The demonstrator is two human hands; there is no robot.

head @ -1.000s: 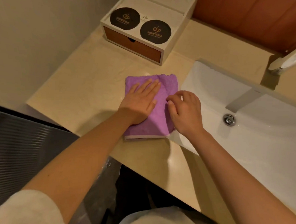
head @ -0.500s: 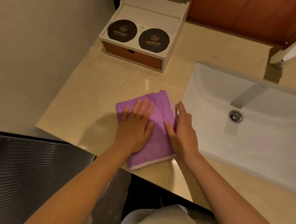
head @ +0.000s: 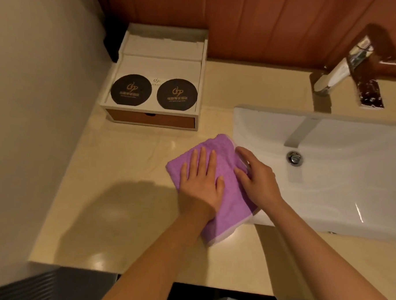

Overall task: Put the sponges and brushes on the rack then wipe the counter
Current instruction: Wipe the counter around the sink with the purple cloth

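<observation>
A folded purple cloth (head: 224, 155) lies on the beige counter (head: 127, 169), just left of the white sink (head: 350, 203). My left hand (head: 201, 184) presses flat on the cloth with straight fingers. My right hand (head: 256, 178) rests on the cloth's right edge, at the sink's rim, fingers bent over it. The cloth's near corner overlaps the sink rim. No sponges, brushes or rack are in view.
A white box (head: 160, 63) with two black round coasters and an orange drawer front stands at the back of the counter. A chrome faucet (head: 341, 70) sits behind the sink. A beige wall borders the counter's left side; wood panelling runs along the back.
Both hands and the cloth have shifted right, against the sink rim. The camera view has tilted up, showing the faucet and back wall.
</observation>
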